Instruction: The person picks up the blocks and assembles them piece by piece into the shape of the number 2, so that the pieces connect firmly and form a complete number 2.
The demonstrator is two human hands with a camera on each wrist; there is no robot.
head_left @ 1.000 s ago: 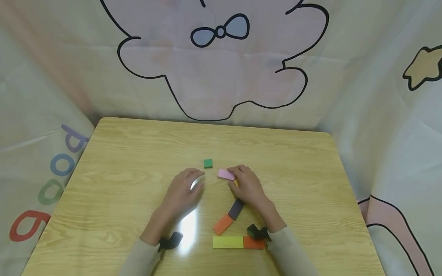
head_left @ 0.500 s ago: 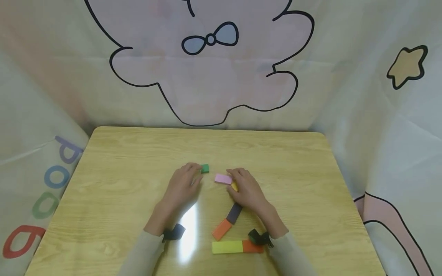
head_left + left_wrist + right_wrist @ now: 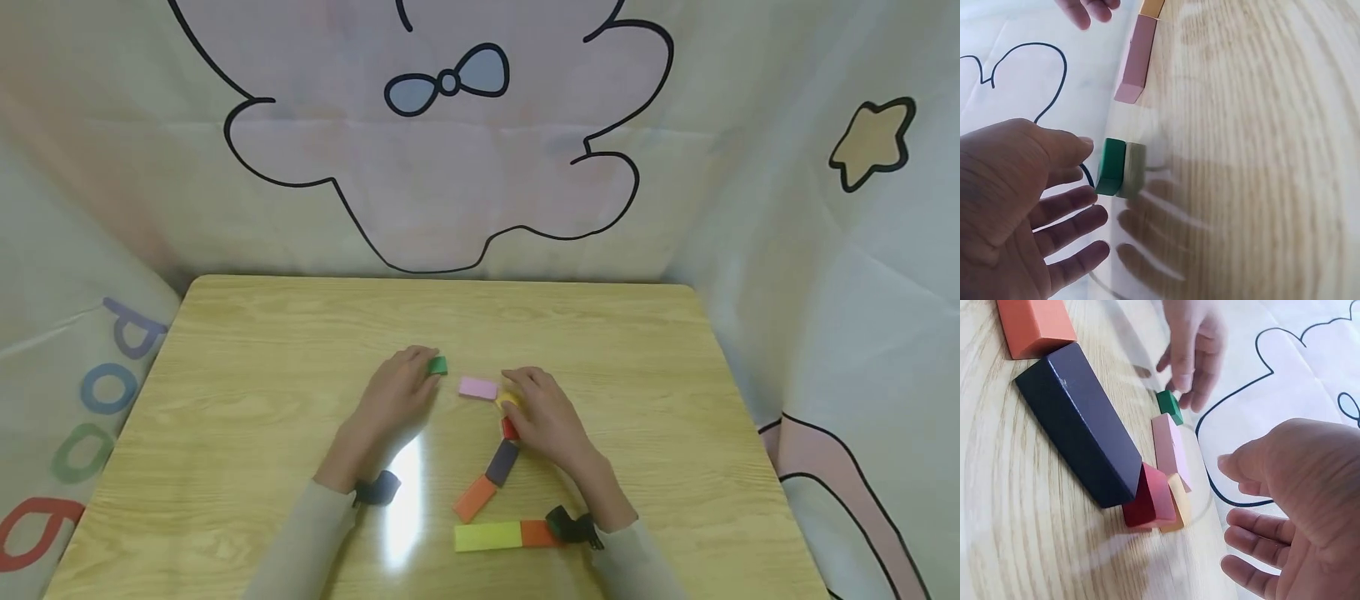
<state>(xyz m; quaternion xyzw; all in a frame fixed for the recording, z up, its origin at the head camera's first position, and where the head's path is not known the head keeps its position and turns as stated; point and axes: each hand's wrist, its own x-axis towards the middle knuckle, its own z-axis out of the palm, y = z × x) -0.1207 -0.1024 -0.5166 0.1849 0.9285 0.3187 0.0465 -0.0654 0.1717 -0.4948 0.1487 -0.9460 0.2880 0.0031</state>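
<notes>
In the head view, my left hand (image 3: 396,390) is at the small green block (image 3: 438,365). The left wrist view shows its thumb and loosely bent fingers beside that green block (image 3: 1111,167), without a clear pinch. My right hand (image 3: 551,417) hovers with relaxed fingers by the yellow block (image 3: 508,401) and the red block (image 3: 510,428), partly covering both. A pink block (image 3: 477,388) touches the yellow one. From the red block, a dark navy block (image 3: 502,463) and an orange block (image 3: 475,498) continue the curved row. In the right wrist view, the right fingers (image 3: 1254,547) hold nothing.
Near the front of the wooden table (image 3: 300,317), a yellow-green block (image 3: 487,536) lies end to end with another orange block (image 3: 540,533), partly hidden by the right wrist's black camera (image 3: 572,527). A printed curtain (image 3: 480,183) stands behind the table.
My left hand has reached forward to the green block. My right hand has drawn back slightly to the right from the yellow block, and the red block now shows. The head view has shifted somewhat.
</notes>
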